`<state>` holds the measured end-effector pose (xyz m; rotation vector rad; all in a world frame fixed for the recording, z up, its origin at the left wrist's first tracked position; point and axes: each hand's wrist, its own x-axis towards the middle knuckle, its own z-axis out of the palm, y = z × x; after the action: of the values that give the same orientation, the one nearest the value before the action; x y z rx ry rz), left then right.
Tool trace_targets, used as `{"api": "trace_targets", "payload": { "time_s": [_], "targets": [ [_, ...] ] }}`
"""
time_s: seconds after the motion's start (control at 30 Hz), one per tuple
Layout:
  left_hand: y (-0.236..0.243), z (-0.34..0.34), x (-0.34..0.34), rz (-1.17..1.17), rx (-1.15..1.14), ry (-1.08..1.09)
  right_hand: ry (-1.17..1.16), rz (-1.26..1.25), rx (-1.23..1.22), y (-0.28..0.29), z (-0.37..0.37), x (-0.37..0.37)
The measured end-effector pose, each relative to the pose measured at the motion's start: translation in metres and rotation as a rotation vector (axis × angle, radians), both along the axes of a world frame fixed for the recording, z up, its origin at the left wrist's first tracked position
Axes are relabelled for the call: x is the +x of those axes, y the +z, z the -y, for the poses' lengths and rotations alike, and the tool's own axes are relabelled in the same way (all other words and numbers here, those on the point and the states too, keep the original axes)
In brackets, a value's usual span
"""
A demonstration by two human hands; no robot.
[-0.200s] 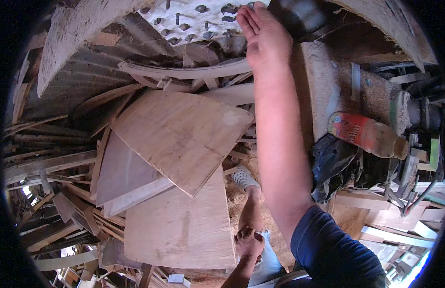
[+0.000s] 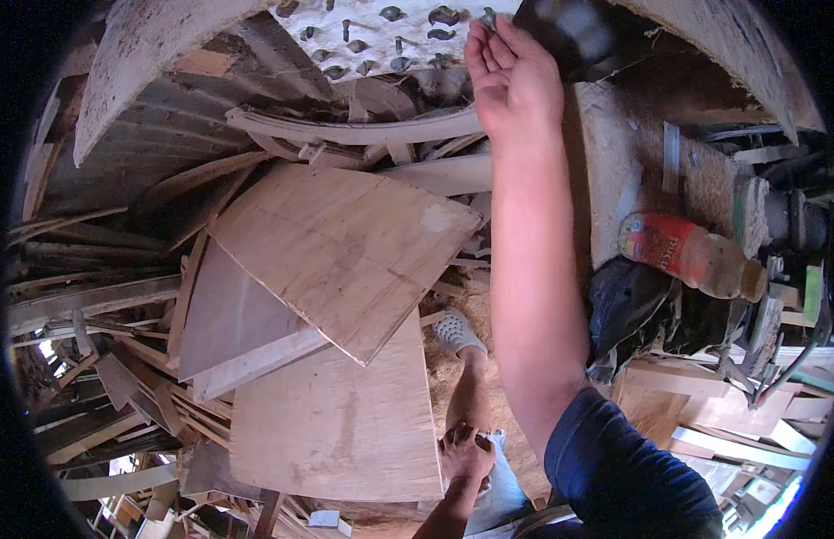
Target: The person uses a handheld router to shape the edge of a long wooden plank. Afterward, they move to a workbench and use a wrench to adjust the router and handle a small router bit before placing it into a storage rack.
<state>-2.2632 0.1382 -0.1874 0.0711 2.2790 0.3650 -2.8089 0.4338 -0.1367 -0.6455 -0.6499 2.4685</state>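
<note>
My right hand [image 2: 518, 79] is raised at the top of the view, palm side showing, fingers bent. Its fingertips close around a small dark router bit [image 2: 489, 17] at the edge of a white panel [image 2: 372, 34]. On that panel sit several more dark metal bits [image 2: 443, 15], some with their shanks showing, spaced apart. Low in the view, my left hand [image 2: 468, 452] rests on my bent knee, fingers laid over it and partly hard to make out, with nothing visible in it.
Plywood sheets [image 2: 345, 242] lean overlapping at the centre left. Curved wooden pieces [image 2: 354, 130] lie under the panel. Wood offcuts [image 2: 93, 305] crowd the left. A plastic bottle with a red label [image 2: 691, 254] and a black plastic bag [image 2: 628, 305] lie right of my forearm.
The view has shifted slightly, so the panel and my right hand appear farther right. My right fingers are still at the same bit. My left hand has not moved.
</note>
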Motion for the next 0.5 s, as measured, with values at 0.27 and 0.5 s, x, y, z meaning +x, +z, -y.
{"api": "trace_targets", "payload": {
  "time_s": [0.27, 0.5],
  "targets": [
    [0.019, -0.009, -0.024, 0.097, -0.062, 0.032, 0.012, -0.111, -0.304, 0.017, 0.065, 0.092],
    [0.023, -0.009, -0.034, 0.254, -0.111, 0.002, 0.337, -0.077, -0.256, 0.074, 0.112, 0.211]
  ]
}}
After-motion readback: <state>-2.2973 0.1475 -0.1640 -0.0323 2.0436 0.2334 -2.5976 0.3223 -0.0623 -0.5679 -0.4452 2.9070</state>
